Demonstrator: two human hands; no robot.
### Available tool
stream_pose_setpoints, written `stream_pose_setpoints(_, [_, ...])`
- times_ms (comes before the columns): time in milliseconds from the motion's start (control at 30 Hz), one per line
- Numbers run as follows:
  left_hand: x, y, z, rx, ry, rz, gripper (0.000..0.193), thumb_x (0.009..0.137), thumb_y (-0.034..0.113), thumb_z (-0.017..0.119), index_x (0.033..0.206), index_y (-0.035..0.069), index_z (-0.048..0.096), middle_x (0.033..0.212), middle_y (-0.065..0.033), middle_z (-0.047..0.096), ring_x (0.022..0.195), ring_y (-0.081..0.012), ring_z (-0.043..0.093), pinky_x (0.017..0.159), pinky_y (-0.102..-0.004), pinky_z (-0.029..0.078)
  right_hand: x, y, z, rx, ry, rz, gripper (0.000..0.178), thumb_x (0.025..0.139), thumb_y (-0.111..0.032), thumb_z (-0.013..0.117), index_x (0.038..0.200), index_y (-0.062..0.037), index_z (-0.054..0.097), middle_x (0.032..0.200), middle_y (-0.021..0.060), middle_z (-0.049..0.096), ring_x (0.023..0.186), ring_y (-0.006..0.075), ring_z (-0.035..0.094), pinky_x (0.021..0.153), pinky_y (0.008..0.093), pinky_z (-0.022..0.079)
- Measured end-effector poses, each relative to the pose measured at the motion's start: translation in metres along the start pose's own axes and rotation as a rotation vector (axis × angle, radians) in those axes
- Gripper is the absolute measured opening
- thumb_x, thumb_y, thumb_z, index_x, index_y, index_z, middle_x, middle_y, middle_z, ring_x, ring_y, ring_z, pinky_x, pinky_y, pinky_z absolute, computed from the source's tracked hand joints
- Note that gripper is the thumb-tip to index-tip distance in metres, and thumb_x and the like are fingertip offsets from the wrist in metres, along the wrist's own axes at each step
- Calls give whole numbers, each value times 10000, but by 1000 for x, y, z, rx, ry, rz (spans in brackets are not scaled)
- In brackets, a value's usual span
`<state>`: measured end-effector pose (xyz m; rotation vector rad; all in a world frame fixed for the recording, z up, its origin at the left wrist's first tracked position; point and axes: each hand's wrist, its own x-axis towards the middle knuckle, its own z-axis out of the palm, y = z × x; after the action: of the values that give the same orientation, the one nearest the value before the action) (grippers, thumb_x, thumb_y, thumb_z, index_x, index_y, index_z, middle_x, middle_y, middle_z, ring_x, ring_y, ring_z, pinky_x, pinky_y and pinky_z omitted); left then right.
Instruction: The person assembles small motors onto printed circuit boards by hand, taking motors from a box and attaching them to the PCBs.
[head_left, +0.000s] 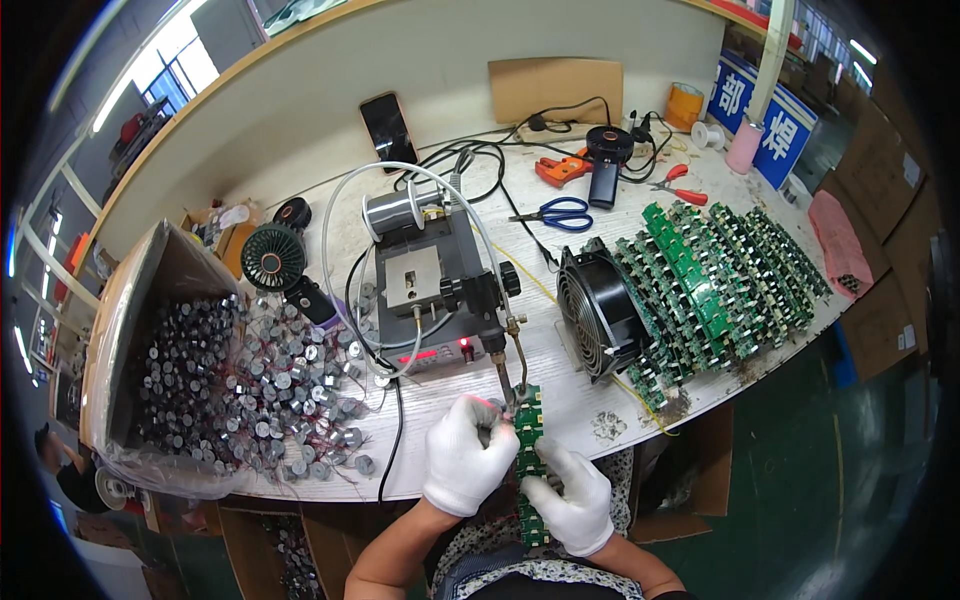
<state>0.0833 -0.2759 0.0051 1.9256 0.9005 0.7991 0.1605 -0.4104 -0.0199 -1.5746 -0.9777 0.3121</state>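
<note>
A long green circuit board strip [530, 455] runs from under the soldering iron tip back toward my body. My right hand [572, 500], in a white glove, grips the strip's right side with thumb and fingers. My left hand [467, 455], gloved too, is closed in a pinch at the strip's far left edge. What it pinches is too small to make out. Just above these fingertips, the soldering iron [504, 375] points down at the board. It is mounted on a grey soldering machine [425, 285] carrying a solder wire spool [393, 214].
Small motors [285, 385] with red wires lie heaped left, spilling from a lined carton [120, 400]. Rows of circuit boards [700, 290] stand right, beside a black fan [600, 310]. Scissors [560, 214], red pliers [682, 188], a phone [388, 128] and cables lie behind.
</note>
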Motion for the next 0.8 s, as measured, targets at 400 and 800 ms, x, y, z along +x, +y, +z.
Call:
stream_pose_setpoints(400, [1, -4, 2, 12, 15, 43, 79, 767, 9, 634, 774, -6, 557, 647, -66, 584, 555, -114, 532, 541, -274, 462, 0, 5, 1, 22, -5, 31, 470, 731, -18, 755, 1179, 11, 615, 806, 115, 630, 615, 182, 593, 581, 287, 500])
stream_pose_setpoints(800, [8, -7, -15, -578, -301, -499, 97, 847, 73, 579, 860, -11, 532, 680, -38, 565, 532, -70, 498, 462, -226, 394, -2, 9, -2, 175, -82, 245, 458, 799, -22, 684, 1245, 28, 589, 1005, 158, 681, 800, 188, 656, 723, 283, 531])
